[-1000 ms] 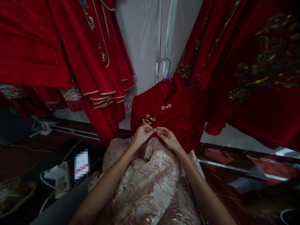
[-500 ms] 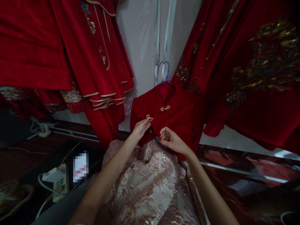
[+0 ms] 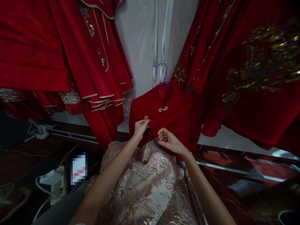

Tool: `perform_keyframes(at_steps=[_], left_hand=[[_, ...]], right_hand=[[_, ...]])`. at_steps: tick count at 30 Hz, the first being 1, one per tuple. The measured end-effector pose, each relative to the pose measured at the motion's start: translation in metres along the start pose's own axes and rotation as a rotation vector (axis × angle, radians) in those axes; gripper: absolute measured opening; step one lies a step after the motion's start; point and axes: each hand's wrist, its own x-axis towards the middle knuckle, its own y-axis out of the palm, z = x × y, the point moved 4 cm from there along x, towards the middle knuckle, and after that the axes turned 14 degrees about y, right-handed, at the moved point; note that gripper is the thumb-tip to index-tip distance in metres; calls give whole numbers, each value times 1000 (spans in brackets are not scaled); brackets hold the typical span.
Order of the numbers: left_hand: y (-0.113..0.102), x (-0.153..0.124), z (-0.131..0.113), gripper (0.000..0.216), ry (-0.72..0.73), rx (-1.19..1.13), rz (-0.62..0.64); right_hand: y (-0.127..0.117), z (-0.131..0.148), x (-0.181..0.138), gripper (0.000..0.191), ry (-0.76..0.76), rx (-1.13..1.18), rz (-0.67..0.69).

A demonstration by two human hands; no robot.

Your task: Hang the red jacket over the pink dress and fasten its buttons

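A short red jacket (image 3: 185, 118) hangs in front of me on a purple hanger (image 3: 165, 72). A flower-shaped beaded clasp (image 3: 163, 109) joins its front below the collar. Lower down, my left hand (image 3: 142, 127) pinches the jacket's front edge beside a flower button (image 3: 146, 117); its fingers cover the other half of that clasp. My right hand (image 3: 170, 142) is closed on another flower-shaped beaded button (image 3: 160, 137) at the lower front edge, its fingers curled. Under the jacket's hem, a pale pink-gold brocade fabric (image 3: 145, 184) spreads over my lap.
Red garments (image 3: 93, 62) with gold piping hang at the left. More red garments (image 3: 234, 118) with gold embroidery hang at the right. A power strip (image 3: 57, 184) with cables and a blurred-out screen (image 3: 79, 168) lie at the lower left.
My left fingers have closed down over the right half of the second clasp, hiding it. The right hand keeps its hold on the lower button. The whole view has shifted slightly.
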Motion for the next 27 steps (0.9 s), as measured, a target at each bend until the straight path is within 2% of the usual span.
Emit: perform_keyframes(at_steps=[2, 4, 6, 8, 13, 16, 21, 27], left_hand=[[4, 1, 0, 27, -36, 17, 42], [11, 4, -4, 35, -52, 63, 139], [18, 10, -14, 39, 12, 137, 237], [27, 17, -30, 36, 184, 244, 305], [56, 22, -74, 31, 799, 742, 491], [72, 24, -88, 28, 981, 980, 578], [90, 26, -99, 23, 1114, 1082, 742], [98, 31, -96, 17, 1076, 1178, 803]], right_hand=[[-2, 0, -1, 24, 8, -13, 3], [-5, 0, -3, 24, 15, -39, 31], [-8, 1, -6, 23, 20, -63, 81], [-12, 2, -8, 24, 25, -79, 117], [-15, 5, -11, 27, 32, -110, 124], [-16, 7, -12, 27, 29, -118, 121], [-17, 6, -13, 26, 24, -135, 137], [-15, 11, -17, 29, 41, -114, 189]])
